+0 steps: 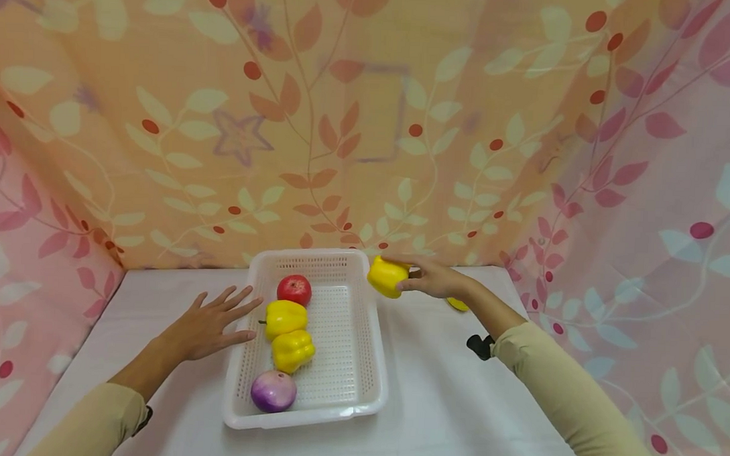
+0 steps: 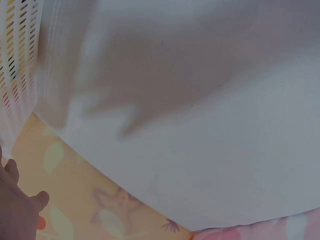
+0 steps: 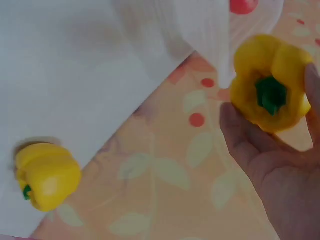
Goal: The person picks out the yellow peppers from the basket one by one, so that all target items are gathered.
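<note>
My right hand [image 1: 437, 279] grips a yellow bell pepper [image 1: 387, 277] beside the right rim of a white plastic basket [image 1: 370, 335]. In the right wrist view that pepper [image 3: 270, 82] shows its green stem, with fingers and thumb on either side of it. Over the basket's left rim my left hand [image 1: 217, 323] spreads its fingers and holds nothing. Down the left side of the basket lie a red round fruit [image 1: 294, 290], two more yellow bell peppers [image 1: 286, 319] and a purple-and-white eggplant-like vegetable [image 1: 273, 391].
Another yellow bell pepper [image 3: 49, 175] lies on the white table near its far edge, mostly hidden behind my right forearm in the head view. A flowered cloth [image 1: 344, 120] hangs behind the table and along both sides.
</note>
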A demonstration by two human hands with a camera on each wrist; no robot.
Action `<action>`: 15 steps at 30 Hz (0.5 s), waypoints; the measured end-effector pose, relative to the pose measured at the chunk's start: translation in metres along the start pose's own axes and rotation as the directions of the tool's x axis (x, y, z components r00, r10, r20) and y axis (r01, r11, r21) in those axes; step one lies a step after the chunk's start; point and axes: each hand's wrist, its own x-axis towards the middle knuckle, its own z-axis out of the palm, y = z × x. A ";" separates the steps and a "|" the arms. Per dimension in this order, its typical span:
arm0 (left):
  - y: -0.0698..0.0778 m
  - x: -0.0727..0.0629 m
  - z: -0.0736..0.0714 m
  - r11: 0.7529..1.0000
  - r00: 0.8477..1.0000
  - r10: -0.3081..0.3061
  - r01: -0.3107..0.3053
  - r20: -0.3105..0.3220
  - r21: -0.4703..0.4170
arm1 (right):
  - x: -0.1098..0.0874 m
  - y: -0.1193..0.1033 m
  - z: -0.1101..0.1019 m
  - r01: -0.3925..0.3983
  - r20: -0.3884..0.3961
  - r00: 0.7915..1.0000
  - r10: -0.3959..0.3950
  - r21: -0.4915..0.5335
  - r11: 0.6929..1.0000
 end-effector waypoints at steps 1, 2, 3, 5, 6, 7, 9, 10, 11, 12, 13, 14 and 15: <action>0.000 0.000 0.000 1.000 1.000 0.000 0.000 0.001 0.000 | -0.001 0.005 -0.001 -0.012 -0.039 0.999 0.012 0.010 1.000; -0.001 0.000 0.000 1.000 1.000 0.001 -0.001 0.002 0.000 | -0.002 0.010 -0.002 -0.016 -0.080 0.997 0.017 0.022 1.000; -0.001 0.000 0.000 1.000 1.000 0.001 -0.001 0.004 0.001 | -0.002 0.015 -0.002 -0.014 -0.123 0.992 0.018 0.033 0.999; -0.001 0.000 0.000 1.000 1.000 0.001 -0.001 0.006 -0.001 | -0.003 0.025 -0.002 -0.008 -0.206 0.978 0.018 0.050 0.999; -0.001 0.001 0.000 1.000 1.000 -0.001 0.001 0.007 0.000 | -0.003 0.031 -0.002 -0.002 -0.243 0.970 0.017 0.060 0.998; -0.001 0.001 0.000 1.000 1.000 -0.003 0.003 0.009 -0.001 | -0.003 0.037 -0.001 0.003 -0.278 0.961 0.016 0.067 0.998; -0.001 0.001 0.000 1.000 1.000 -0.004 0.004 0.010 0.000 | -0.004 0.047 0.001 -0.005 -0.343 0.939 0.032 0.078 0.997; -0.001 0.001 0.000 1.000 1.000 -0.005 0.005 0.010 -0.001 | -0.004 0.053 0.003 -0.012 -0.366 0.929 0.045 0.090 0.996; -0.001 0.001 0.000 1.000 1.000 -0.007 0.007 0.011 0.000 | -0.004 0.059 0.005 -0.023 -0.391 0.918 0.057 0.089 0.996; -0.001 0.001 0.000 1.000 1.000 -0.006 0.006 0.011 0.001 | -0.004 0.065 0.007 -0.039 -0.415 0.907 0.070 0.082 0.996; -0.001 0.001 0.000 1.000 1.000 -0.006 0.006 0.011 -0.002 | -0.005 0.070 0.009 -0.057 -0.437 0.895 0.087 0.079 0.995; -0.001 0.001 0.000 1.000 1.000 -0.006 0.006 0.010 -0.002 | -0.006 0.076 0.012 -0.082 -0.458 0.882 0.110 0.081 0.993; -0.001 0.001 0.000 1.000 1.000 -0.007 0.007 0.011 -0.004 | -0.006 0.082 0.015 -0.100 -0.473 0.872 0.126 0.081 0.992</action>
